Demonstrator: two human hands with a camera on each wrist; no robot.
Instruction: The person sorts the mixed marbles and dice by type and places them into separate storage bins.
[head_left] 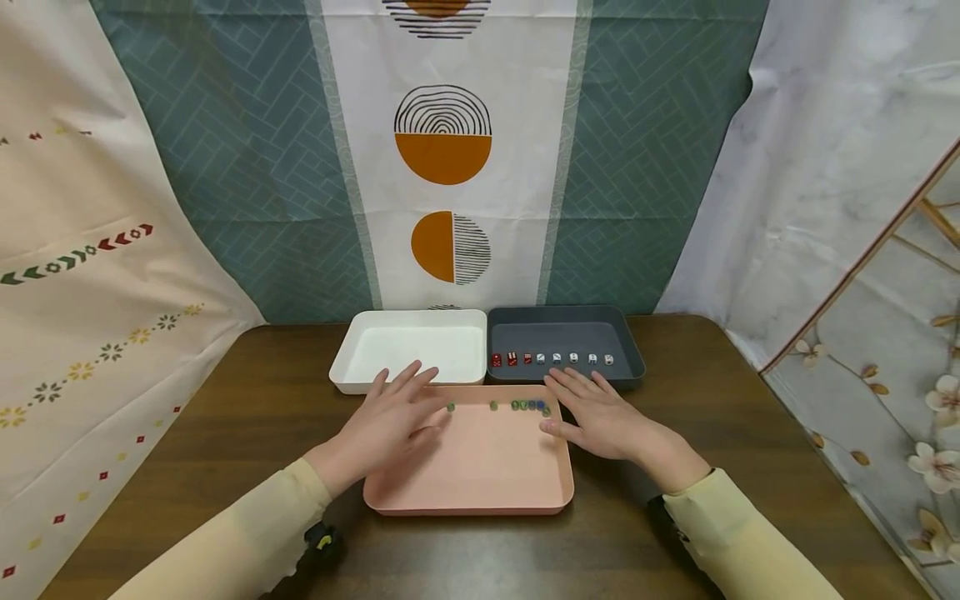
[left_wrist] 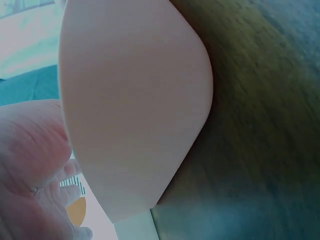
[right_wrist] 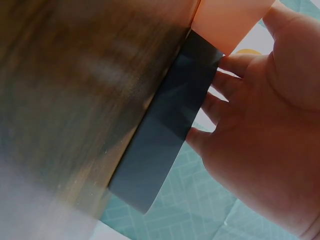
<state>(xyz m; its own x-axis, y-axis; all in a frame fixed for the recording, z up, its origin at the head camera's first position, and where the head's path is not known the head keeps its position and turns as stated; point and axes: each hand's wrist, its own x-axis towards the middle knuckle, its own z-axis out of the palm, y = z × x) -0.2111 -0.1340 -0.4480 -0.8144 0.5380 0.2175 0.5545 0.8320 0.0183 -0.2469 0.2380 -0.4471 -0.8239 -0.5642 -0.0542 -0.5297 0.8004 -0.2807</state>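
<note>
In the head view my left hand [head_left: 392, 421] hovers over the left side of a pink tray [head_left: 472, 475], fingers extended and holding nothing. My right hand [head_left: 600, 414] is over that tray's right edge, also with straight fingers and nothing in its grasp. Along the pink tray's far side lie several small green and blue dice [head_left: 524, 406], with one green die [head_left: 451, 407] apart near the left fingers. Behind it, a dark grey tray [head_left: 558, 325] contains red dice [head_left: 512, 359] and several white dice [head_left: 573, 358] in a row.
A white tray [head_left: 420, 342] sits left of the dark grey one, touching it. All three trays stand on a brown wooden table [head_left: 247, 433]. A patterned curtain [head_left: 450, 192] hangs behind the table, and printed cloths flank it on both sides.
</note>
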